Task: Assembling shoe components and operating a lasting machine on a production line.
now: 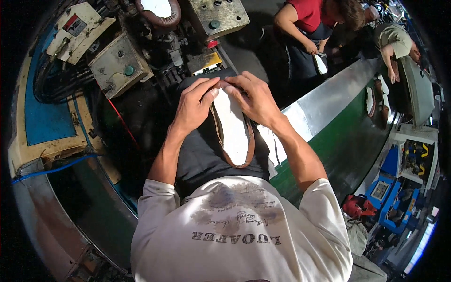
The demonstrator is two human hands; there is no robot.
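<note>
Both hands pinch the far toe end of the upturned shoe (pixel 233 129): left hand (pixel 193 105), right hand (pixel 253 98). It lies over my lap, long axis running away from me; hands equally near.

A shoe factory floor. Heavy, worn machinery with metal control boxes (pixel 121 66) and push buttons stands ahead; a long green conveyor belt (pixel 347 141) carries shoe parts (pixel 371 101) past other workers (pixel 314 28); an unfinished shoe (pixel 232 127), sole up, is under assembly.
</note>
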